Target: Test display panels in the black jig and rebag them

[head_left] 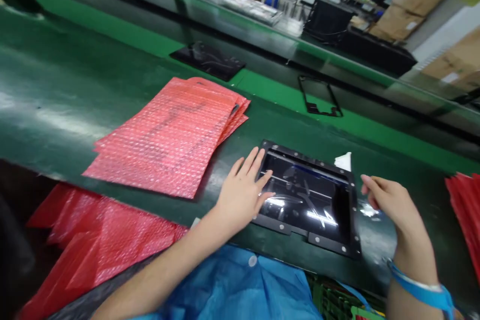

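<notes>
A black framed display panel (305, 200) with a glossy, reflective middle and round dots along its frame lies flat on the green bench. My left hand (242, 187) rests at its left edge, fingers spread and thumb over the glossy part. Just beyond the panel's right edge is my right hand (386, 197), raised, with its fingers curled together; whatever they hold, if anything, is hidden. It wears a blue wrist strap (420, 287). A small white scrap (343, 161) sits at the panel's far right corner.
Stacked red bubble-wrap pouches (168, 135) lie left of the panel. More red bubble wrap (108, 235) hangs at the near edge, and red pouches (465, 210) are at far right. Behind are a dark flat panel (208, 60), a thin black frame (320, 97) and a raised shelf.
</notes>
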The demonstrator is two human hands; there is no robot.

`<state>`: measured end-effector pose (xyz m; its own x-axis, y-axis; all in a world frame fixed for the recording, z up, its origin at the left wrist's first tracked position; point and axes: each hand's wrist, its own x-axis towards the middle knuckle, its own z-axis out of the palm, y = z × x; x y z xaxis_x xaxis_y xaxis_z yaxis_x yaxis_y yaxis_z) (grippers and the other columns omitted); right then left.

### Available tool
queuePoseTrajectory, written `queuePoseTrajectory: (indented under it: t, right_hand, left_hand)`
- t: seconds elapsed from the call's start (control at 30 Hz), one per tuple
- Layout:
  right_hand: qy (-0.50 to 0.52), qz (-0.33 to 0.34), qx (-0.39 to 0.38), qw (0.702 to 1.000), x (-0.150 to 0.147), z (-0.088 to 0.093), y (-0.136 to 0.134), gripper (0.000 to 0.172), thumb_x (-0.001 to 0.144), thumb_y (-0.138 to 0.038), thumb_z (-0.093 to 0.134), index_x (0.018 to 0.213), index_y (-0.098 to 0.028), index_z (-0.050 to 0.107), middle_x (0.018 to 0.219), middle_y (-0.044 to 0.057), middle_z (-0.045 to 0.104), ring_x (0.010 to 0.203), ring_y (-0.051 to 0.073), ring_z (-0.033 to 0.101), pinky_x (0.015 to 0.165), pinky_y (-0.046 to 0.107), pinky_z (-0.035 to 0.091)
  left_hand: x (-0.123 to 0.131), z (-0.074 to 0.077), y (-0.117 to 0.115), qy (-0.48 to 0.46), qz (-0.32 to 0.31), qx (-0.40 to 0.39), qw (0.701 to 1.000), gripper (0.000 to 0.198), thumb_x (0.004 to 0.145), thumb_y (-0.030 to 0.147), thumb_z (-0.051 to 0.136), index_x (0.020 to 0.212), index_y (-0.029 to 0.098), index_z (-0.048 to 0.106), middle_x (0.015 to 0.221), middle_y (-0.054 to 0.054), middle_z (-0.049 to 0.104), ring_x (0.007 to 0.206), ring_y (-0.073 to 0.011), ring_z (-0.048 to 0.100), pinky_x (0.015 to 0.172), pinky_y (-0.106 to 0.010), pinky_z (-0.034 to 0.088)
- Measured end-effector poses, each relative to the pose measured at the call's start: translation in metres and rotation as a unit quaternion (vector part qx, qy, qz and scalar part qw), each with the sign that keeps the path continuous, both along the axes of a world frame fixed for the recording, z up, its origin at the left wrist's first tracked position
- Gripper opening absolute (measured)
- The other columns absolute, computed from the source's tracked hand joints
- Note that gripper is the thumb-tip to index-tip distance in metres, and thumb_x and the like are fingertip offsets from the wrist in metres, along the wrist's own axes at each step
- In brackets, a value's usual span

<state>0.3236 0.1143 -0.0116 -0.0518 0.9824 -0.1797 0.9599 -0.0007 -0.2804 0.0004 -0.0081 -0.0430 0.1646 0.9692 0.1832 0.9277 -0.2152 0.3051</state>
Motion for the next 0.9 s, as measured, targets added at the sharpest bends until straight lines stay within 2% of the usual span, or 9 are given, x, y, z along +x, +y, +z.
queuePoseTrajectory:
  t: [0.07,0.17,0.27,0.37,0.5,0.67,0.77,0.83,0.9]
  right_hand:
    - [0.014,-0.007,-0.024,1.0,0.0,-0.002,0.009,0.05,0.084,-0.067,0.033,0.065,-0.026,0.052,0.047,0.003,0.056,0.049,0.019,0.056,0.056,0.03,0.041]
    - [0.017,-0.008,-0.061,0.998,-0.004,-0.008,0.021,0.044,0.085,-0.065,0.044,0.067,-0.025,0.051,0.045,0.001,0.055,0.049,0.018,0.054,0.056,0.028,0.041]
    - [-0.001,-0.003,-0.075,0.997,-0.011,-0.011,0.029,0.044,0.084,-0.063,0.055,0.065,-0.024,0.05,0.047,0.0,0.055,0.053,0.018,0.056,0.057,0.028,0.039]
    - [-0.026,0.001,-0.073,0.997,-0.02,-0.009,0.039,0.047,0.077,-0.063,0.069,0.062,-0.023,0.05,0.062,0.003,0.064,0.067,0.02,0.062,0.06,0.028,0.037]
    - [-0.038,0.001,-0.083,0.996,-0.026,-0.001,0.051,0.048,0.071,-0.061,0.078,0.06,-0.021,0.053,0.081,0.007,0.07,0.085,0.024,0.065,0.069,0.03,0.041]
    - [-0.012,-0.017,-0.081,0.997,-0.027,-0.001,0.041,0.039,0.084,-0.055,0.072,0.077,-0.018,0.062,0.088,0.005,0.068,0.087,0.02,0.063,0.082,0.037,0.049]
    - [0.036,-0.041,-0.052,0.997,-0.023,-0.009,0.031,0.036,0.093,-0.052,0.062,0.09,-0.017,0.065,0.093,0.004,0.066,0.088,0.018,0.063,0.085,0.039,0.051]
    - [0.081,-0.061,-0.03,0.994,-0.019,-0.014,0.028,0.035,0.096,-0.051,0.057,0.094,-0.016,0.065,0.093,0.004,0.066,0.086,0.017,0.063,0.083,0.038,0.052]
    - [0.132,-0.078,-0.01,0.988,-0.015,-0.019,0.027,0.034,0.097,-0.049,0.057,0.093,-0.016,0.064,0.09,0.003,0.065,0.081,0.016,0.062,0.08,0.037,0.052]
  left_hand:
    - [0.032,0.0,0.0,-0.008,-0.065,0.034,0.997,0.051,0.091,0.041,0.066,0.136,0.017,0.061,0.161,-0.019,0.031,0.151,-0.0359,0.026,0.117,-0.054,0.033]
    - [0.083,-0.004,0.003,-0.03,-0.233,0.015,0.972,0.056,0.093,0.045,0.062,0.142,0.02,0.054,0.16,-0.011,0.037,0.15,-0.0302,0.031,0.119,-0.048,0.033]
    - [0.114,-0.01,0.008,-0.029,-0.298,-0.034,0.954,0.056,0.096,0.052,0.054,0.141,0.02,0.056,0.156,-0.009,0.044,0.148,-0.0301,0.035,0.119,-0.049,0.034]
    - [0.121,-0.012,0.013,-0.023,-0.294,-0.05,0.954,0.056,0.096,0.053,0.05,0.14,0.02,0.058,0.154,-0.011,0.046,0.148,-0.0324,0.036,0.116,-0.051,0.037]
    - [0.119,-0.006,0.02,0.013,-0.296,-0.048,0.954,0.049,0.099,0.046,0.046,0.139,0.019,0.06,0.152,-0.013,0.049,0.145,-0.0344,0.04,0.112,-0.053,0.041]
    - [0.109,0.005,0.038,0.007,-0.309,-0.04,0.95,0.042,0.094,0.041,0.057,0.131,0.024,0.066,0.147,-0.011,0.056,0.135,-0.034,0.052,0.108,-0.053,0.045]
    - [0.096,0.006,0.061,0.01,-0.182,0.028,0.983,0.044,0.091,0.033,0.059,0.132,0.018,0.065,0.142,-0.02,0.058,0.13,-0.0378,0.056,0.106,-0.058,0.044]
    - [0.09,0.004,0.076,0.02,-0.097,0.068,0.993,0.044,0.091,0.03,0.056,0.13,0.011,0.064,0.133,-0.025,0.062,0.124,-0.0402,0.058,0.106,-0.061,0.041]
    - [0.086,0.003,0.088,0.005,-0.072,0.08,0.994,0.041,0.09,0.031,0.056,0.125,0.01,0.066,0.119,-0.024,0.068,0.115,-0.0388,0.062,0.105,-0.059,0.041]
